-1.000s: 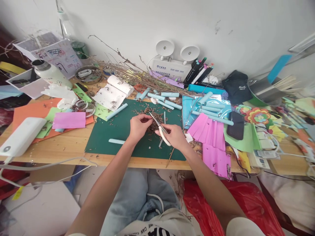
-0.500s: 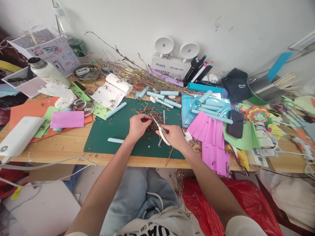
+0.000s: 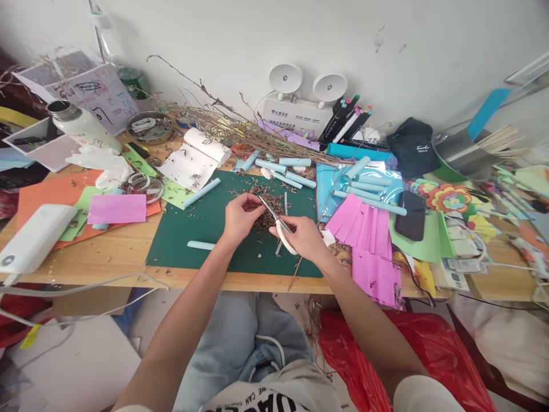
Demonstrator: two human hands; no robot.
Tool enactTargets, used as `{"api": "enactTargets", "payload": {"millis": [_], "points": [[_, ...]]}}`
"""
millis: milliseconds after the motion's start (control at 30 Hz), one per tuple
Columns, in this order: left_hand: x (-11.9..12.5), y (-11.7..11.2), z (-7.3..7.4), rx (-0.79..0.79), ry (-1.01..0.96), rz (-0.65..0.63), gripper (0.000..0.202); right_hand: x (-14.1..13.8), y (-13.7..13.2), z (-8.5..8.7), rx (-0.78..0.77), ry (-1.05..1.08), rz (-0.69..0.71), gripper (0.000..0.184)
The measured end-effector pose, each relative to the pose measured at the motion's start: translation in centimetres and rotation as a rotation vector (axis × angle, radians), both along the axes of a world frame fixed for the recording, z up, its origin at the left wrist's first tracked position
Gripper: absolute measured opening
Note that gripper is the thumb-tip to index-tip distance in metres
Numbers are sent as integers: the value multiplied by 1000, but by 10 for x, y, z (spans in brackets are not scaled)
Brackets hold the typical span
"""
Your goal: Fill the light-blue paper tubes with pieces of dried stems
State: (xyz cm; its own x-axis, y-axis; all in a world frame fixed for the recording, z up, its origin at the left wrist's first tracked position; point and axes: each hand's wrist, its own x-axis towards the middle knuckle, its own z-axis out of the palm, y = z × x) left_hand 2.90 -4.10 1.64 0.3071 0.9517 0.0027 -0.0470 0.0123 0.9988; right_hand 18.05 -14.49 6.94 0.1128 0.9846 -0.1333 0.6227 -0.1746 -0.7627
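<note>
White-handled scissors (image 3: 284, 236) are gripped in my right hand (image 3: 302, 236), their blades slanting up and left toward my left fingertips. My left hand (image 3: 242, 216) is closed in a pinch beside the blade tips; whatever lies between its thumb and finger is too small or hidden to name. Just beyond both hands, a heap of dry brown plant bits (image 3: 266, 212) covers part of the green cutting mat (image 3: 180, 229). A light blue paper tube (image 3: 201, 245) lies on the mat left of my left forearm, and another tube (image 3: 202, 193) rests near its upper left edge.
Dry twigs (image 3: 231, 130) stretch along the wall in front of a white emergency light (image 3: 295, 111). Right of the mat are pink paper strips (image 3: 362, 229), more blue tubes (image 3: 369, 189) and a black phone (image 3: 410, 215). A white bottle (image 3: 83, 127) and a white power bank (image 3: 36, 236) stand leftward.
The scissors' blades have turned slightly, with their tips now a little farther left and the handle loops showing more openly. My hands have barely moved.
</note>
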Motion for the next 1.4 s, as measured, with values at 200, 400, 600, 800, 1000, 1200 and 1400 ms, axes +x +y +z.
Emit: {"api": "enactTargets", "payload": {"millis": [200,400,600,800,1000,1200,1400], "points": [[-1,2,-3,-36,-2,-38,28,0,0,-5,13,-46,-16,43],[-2,1,-1,11,197,1,15,1,-2,-12,10,-62,-1,42],[-3,1,-4,79,307,31,10,-1,-2,-15,-6,-119,-9,36],[-4,3,-8,88,343,34,9,-5,0,-17,-6,-140,-14,37],[-3,3,-6,68,265,44,10,-4,-2,-6,-37,-118,-55,44],[-1,2,-2,18,138,42,16,-3,-4,2,-57,-118,-62,41],[-1,4,-4,-39,116,18,19,-6,0,-5,-41,-100,-52,41]]}}
